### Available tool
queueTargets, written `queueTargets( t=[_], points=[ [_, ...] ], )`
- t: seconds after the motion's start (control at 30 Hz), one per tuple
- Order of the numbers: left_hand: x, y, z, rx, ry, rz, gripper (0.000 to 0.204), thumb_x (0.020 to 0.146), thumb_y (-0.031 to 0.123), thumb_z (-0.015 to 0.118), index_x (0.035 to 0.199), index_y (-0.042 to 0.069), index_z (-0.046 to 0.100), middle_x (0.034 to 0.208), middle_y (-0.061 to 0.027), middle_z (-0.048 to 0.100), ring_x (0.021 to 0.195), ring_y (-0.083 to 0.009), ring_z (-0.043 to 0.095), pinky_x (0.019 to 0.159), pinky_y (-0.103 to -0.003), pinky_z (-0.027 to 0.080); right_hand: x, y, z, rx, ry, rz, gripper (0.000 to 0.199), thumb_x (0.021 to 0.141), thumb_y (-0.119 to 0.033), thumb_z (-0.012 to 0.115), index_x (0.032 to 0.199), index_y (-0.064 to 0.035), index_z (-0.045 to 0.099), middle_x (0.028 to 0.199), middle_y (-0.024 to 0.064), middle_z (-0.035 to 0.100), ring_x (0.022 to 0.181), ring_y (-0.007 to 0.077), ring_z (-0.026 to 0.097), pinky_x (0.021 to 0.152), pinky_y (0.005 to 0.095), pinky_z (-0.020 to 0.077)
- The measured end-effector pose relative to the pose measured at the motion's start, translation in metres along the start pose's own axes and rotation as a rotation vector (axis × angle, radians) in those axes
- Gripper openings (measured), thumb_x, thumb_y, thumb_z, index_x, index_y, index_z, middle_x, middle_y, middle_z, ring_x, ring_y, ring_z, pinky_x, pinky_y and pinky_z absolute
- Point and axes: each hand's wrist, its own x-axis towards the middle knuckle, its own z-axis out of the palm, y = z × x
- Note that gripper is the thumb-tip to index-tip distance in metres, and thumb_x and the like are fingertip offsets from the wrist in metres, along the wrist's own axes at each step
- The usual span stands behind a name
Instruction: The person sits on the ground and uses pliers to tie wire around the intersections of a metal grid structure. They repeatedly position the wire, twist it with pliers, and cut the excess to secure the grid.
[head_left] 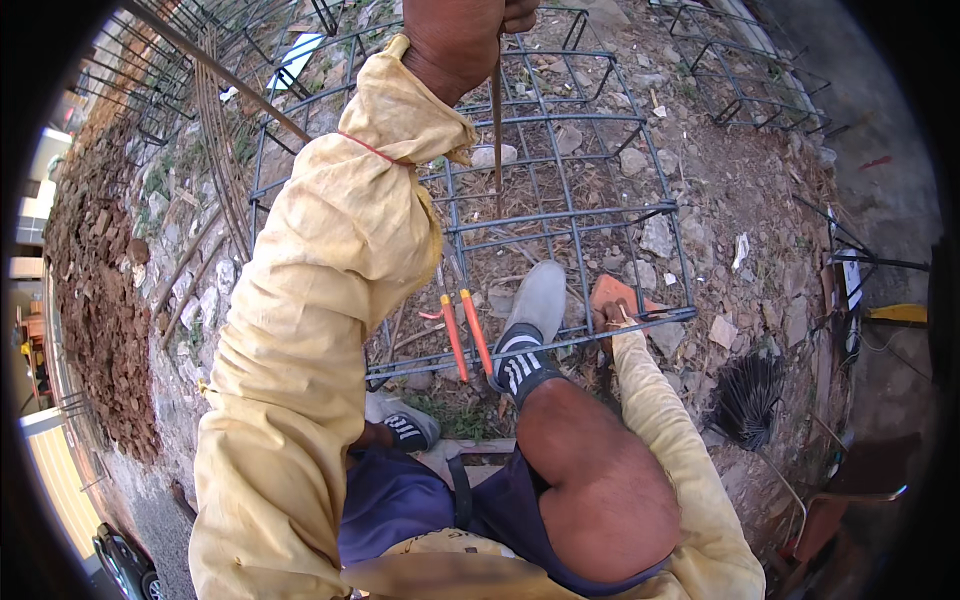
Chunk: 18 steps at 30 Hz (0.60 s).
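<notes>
**Hands on the cage: one up on a bar, one down at the rim**

Left hand [462,35] is raised at the top of the view, fist closed round a thin upright bar [496,130] that runs down into the rebar cage [560,215]. Its knuckles are cut off by the picture's edge, so the upper end of the bar cannot be seen. Left of the arm, loose rods [215,140] lie curved over rubble [95,300].

In the middle, orange-handled pliers [462,335] rest against the cage's near rim, just beside a grey shoe [532,310] planted on the mesh.

Right hand [612,318] sits at the near right corner of the cage, touching the rim; it seems to pinch something small there, perhaps tie wire, but what exactly is too small to make out. A bundle of dark wires [748,395] lies on the ground to its right.

The cage looks stiff, heavy and awkward, with rough steel and sharp wire ends; it is best gripped on a main bar near a joint, not on thin ties. The bent knee hides the ground below.
</notes>
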Motion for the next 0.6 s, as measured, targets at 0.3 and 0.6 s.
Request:
queueTargets(
  t=[0.3, 0.6],
  points=[
    [-0.029, -0.035, -0.011, 0.215, 0.139, -0.135, 0.061, 0.099, 0.064, 0.035, 0.098, 0.009, 0.061, 0.082, -0.0026, 0.063, 0.076, -0.0127, 0.058, 0.073, -0.028, 0.046, -0.028, -0.007, -0.003, 0.435, 0.288, 0.255, 0.03, 0.085, -0.024, 0.073, 0.107, -0.0046, 0.064, 0.104, 0.0186, 0.059, 0.09, 0.0371, 0.062, 0.082, 0.0459, 0.0495],
    [-0.108, -0.073, -0.062, 0.695, 0.256, -0.008, 0.051, 0.104, 0.043, 0.036, 0.133, 0.003, 0.049, 0.125, -0.0157, 0.058, 0.118, -0.0251, 0.056, 0.095, -0.039, 0.046, -0.133, -0.022, -0.046, 0.598, 0.188, 0.42, 0.047, 0.091, -0.039, 0.066, 0.123, -0.0066, 0.055, 0.111, 0.0218, 0.055, 0.105, 0.0404, 0.056, 0.092, 0.0467, 0.0451]
  ],
)
